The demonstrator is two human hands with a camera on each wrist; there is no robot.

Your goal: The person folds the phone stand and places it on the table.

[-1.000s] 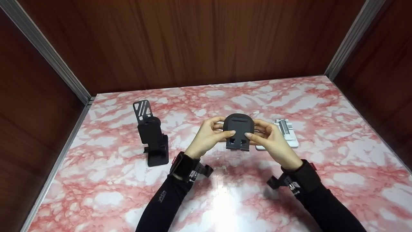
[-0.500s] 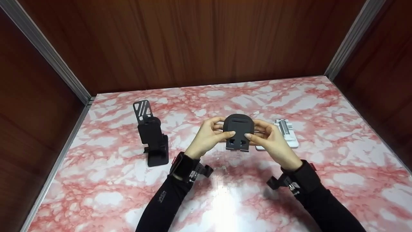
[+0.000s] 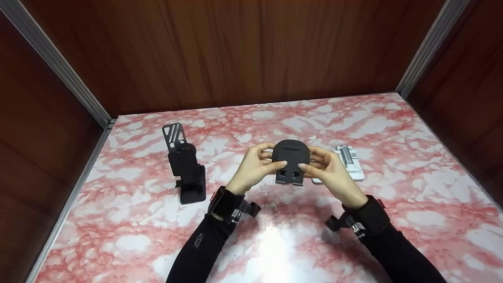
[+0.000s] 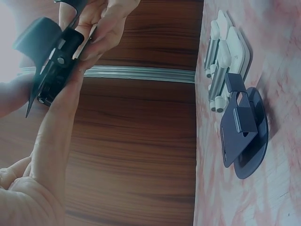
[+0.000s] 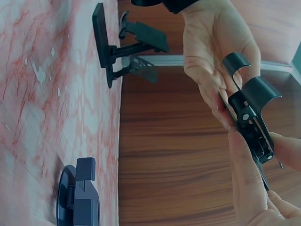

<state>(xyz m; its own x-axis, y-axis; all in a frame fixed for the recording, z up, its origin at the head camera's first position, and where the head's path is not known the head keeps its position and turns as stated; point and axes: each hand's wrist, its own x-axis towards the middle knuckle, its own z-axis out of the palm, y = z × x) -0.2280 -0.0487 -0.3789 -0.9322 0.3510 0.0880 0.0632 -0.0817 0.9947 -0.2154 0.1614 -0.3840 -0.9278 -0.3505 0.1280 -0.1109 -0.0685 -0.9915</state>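
A black folding phone stand (image 3: 291, 155) with a rounded top is held up over the table between both hands. My left hand (image 3: 251, 167) grips its left side, thumb across the front and fingers behind. On the other side my right hand (image 3: 332, 171) pinches it the same way. Both wrist views show the stand edge-on, with a hinged block (image 4: 61, 63) and curved hooks (image 5: 258, 92). A dark grey phone stand (image 4: 244, 132) with an oval base rests on the table below; in the head view it is hidden behind the held stand and hands.
At the left stands a taller black phone stand (image 3: 184, 165) with a slotted plate tilted up. A white folded stand (image 3: 355, 169) lies behind my right hand. The red-and-white marbled table (image 3: 137, 220) is bounded by dark wood-look panels (image 3: 251, 51) at the back and sides.
The held phone stand has tilted very slightly, its lower hooks sitting a little lower. Both hands keep their grip and place; the other stands have not moved.
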